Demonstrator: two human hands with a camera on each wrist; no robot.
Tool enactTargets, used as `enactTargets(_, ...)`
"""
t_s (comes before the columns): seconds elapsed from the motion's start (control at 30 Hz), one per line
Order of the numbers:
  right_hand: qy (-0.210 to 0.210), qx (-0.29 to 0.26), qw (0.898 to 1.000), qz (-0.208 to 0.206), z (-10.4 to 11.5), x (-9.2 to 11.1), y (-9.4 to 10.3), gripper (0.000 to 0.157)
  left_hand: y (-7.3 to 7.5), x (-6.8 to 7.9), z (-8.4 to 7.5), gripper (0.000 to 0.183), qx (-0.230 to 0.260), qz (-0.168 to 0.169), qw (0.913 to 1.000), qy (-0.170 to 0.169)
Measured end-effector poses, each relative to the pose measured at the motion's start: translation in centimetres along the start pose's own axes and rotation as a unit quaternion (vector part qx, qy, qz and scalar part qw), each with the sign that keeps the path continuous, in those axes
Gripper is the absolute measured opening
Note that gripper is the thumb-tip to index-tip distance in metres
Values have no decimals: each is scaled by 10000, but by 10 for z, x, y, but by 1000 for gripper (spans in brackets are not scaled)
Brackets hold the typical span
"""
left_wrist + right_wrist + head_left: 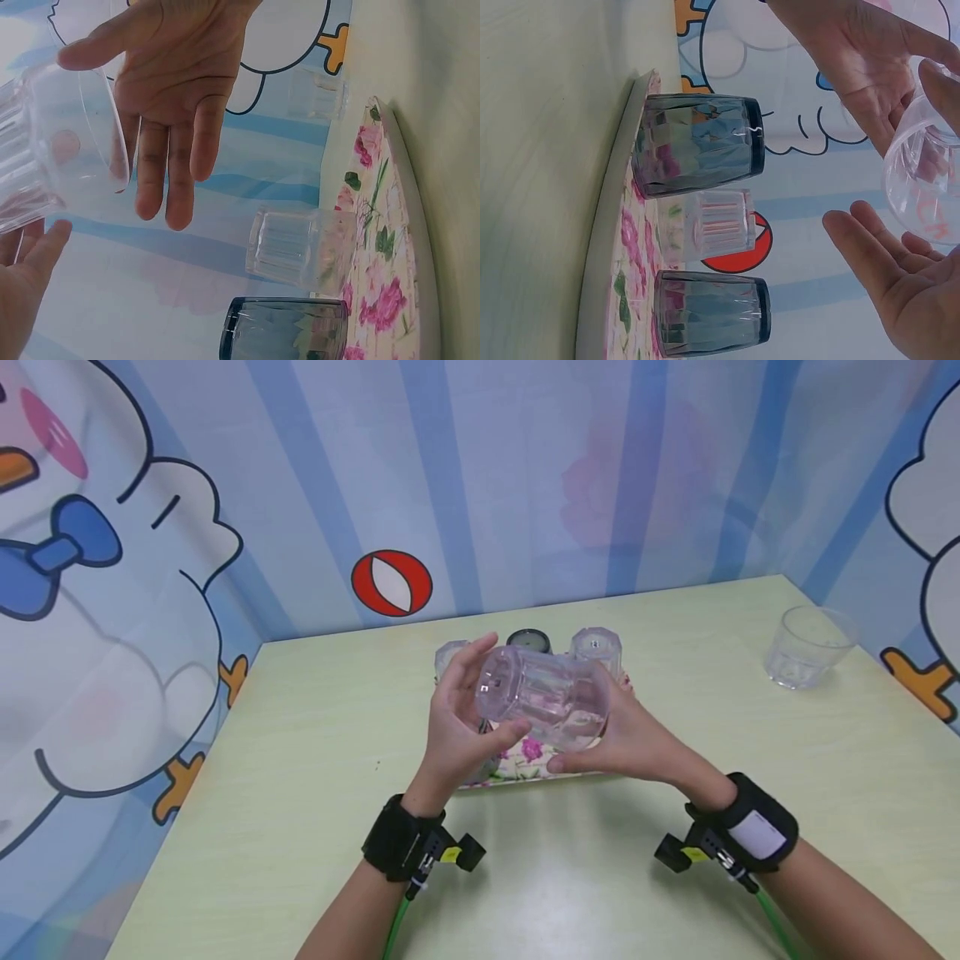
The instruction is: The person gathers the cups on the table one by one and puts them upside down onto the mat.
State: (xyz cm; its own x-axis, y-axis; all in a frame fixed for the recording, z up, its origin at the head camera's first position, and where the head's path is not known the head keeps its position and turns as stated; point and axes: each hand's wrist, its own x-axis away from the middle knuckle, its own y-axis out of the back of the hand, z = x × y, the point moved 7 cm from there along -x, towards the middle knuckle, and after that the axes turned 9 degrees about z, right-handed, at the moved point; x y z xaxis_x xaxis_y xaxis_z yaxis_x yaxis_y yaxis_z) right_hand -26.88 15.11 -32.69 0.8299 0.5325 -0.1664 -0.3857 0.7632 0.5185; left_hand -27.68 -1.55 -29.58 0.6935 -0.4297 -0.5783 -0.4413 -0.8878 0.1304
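Observation:
A clear faceted tumbler (551,697) lies sideways in the air between my hands, above a floral tray (528,770). At its base end, my left hand (461,731) holds it, thumb in front and fingers behind. Around the rim end, my right hand (637,735) is spread; in the right wrist view its fingers (889,262) reach out straight beside the rim. Upside-down glasses stand on the tray behind: a clear one (600,645), another clear one (448,653) and a dark grey one (528,639). My hands partly hide the tray.
Another clear tumbler (806,652) stands upright at the right rear of the pale table (315,735). Two grey-blue glasses (701,142) on the tray show in the right wrist view. A printed cloth wall (525,485) borders the table's back and sides.

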Motion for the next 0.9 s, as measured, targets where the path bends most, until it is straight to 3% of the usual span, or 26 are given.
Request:
enactTargets(0.27, -59, -108, 9996, 251, 4, 2, 7, 107, 1, 1, 2, 105, 24, -36, 10000, 53)
enactTargets(0.53, 581, 890, 9943, -91, 30, 9, 30, 108, -1, 1, 7, 104, 138, -20, 9998, 130)
enactTargets(0.7, 1061, 1839, 9772, -82, 54, 11, 35, 100, -1, 1, 9, 105, 63, -32, 9998, 189)
enactTargets(0.9, 1295, 2844, 9490, 411, 80, 4, 37, 95, -2, 2, 10, 103, 0, 27, 9998, 200)
